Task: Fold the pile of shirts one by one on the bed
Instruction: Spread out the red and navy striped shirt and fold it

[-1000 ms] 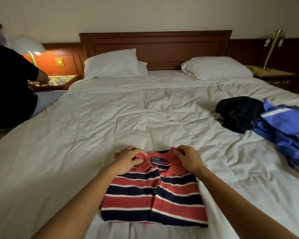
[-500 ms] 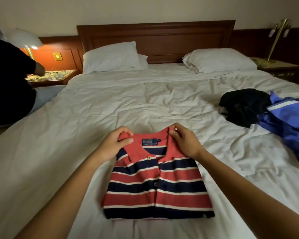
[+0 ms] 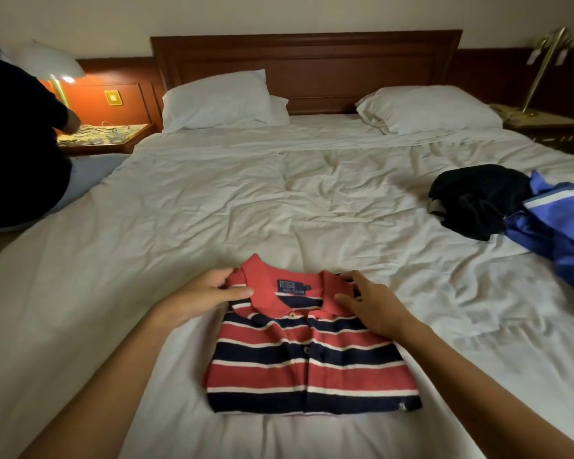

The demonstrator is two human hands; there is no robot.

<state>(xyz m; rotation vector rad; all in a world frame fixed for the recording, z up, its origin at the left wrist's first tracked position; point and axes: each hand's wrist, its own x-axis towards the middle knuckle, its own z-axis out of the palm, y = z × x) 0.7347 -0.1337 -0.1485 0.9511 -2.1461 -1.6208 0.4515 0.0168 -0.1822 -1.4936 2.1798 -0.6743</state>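
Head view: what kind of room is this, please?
Most likely a hotel bedroom: a wide bed with white sheets and pillows, a panelled wooden headboard, and a brass bedside lamp.

One bed carries three garments: one folded striped shirt at 6 o'clock, and one black garment and one blue garment at 3 o'clock. Three pillows lie at 12 o'clock. Two lamps, two nightstands, one headboard. Two hands: left hand, right hand. One other person at 9 o'clock.
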